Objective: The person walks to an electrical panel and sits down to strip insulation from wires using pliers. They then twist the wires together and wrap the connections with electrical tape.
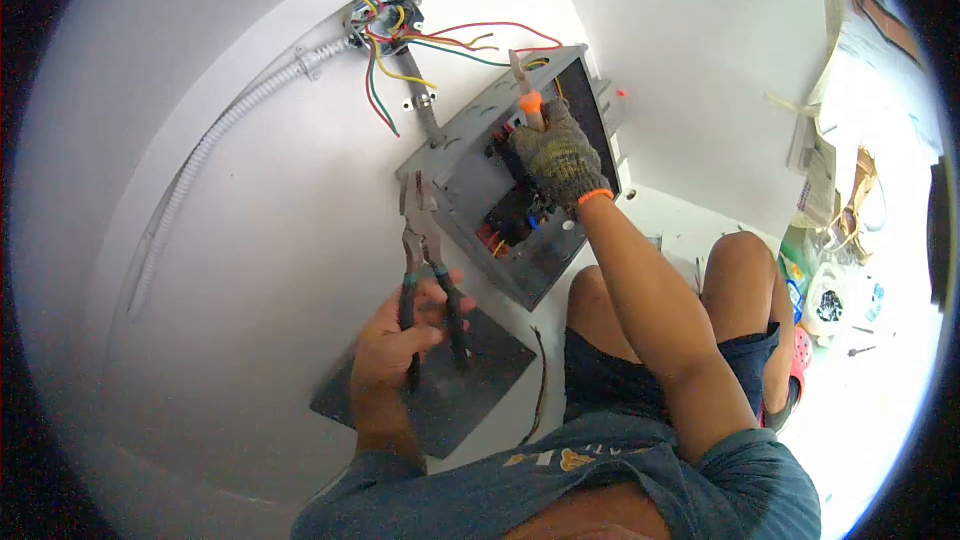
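My left hand [402, 335], bare, is wrapped round the black handles of a pair of pliers [418, 230]. The jaws point up and stand apart, just left of an open grey metal electrical box [465, 202]. A grey knit glove with an orange cuff covers my right hand [562, 152], which grips a knife [521, 80] with an orange collar. Its blade points up toward the box's top edge. Inside the box are dark parts and coloured wires [510, 225], partly hidden by the glove. Loose red, yellow and green wires [440, 40] reach from a round junction box [383, 18] toward it.
White flexible conduit [215, 135] and grey pipes run along the wall from the junction box. A dark flat panel [480, 380] lies below my left hand, with a dark cable piece [541, 380] beside it. Bags and small items [828, 300] lie at the far right.
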`<state>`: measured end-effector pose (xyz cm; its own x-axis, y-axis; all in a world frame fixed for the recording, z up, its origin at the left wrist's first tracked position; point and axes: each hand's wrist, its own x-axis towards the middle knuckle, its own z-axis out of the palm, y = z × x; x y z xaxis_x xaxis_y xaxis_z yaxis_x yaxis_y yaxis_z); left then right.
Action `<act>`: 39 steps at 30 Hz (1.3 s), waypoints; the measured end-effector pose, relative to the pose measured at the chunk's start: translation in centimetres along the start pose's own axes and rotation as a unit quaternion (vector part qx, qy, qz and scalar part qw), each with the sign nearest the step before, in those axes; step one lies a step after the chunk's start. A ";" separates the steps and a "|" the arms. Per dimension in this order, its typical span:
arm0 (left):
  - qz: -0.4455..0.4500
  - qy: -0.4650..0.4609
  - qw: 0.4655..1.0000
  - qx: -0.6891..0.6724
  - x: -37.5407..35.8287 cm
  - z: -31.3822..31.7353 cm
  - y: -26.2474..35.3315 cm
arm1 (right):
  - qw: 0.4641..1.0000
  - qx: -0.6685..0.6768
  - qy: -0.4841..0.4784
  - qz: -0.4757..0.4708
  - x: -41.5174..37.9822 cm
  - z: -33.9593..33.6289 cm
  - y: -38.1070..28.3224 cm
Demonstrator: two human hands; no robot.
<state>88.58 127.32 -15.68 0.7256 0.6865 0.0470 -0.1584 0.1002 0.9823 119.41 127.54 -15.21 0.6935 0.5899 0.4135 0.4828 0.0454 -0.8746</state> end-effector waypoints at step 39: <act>-0.036 -0.144 0.989 -0.012 9.8 1.3 1.8 | 0.959 -0.160 0.210 -0.106 -2.0 -1.8 7.7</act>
<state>96.31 133.33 -13.24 0.8953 0.4444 0.0303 -0.1127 0.1602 0.9806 122.65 125.27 -22.35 0.6833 0.2143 0.6980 0.7296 -0.1609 -0.6647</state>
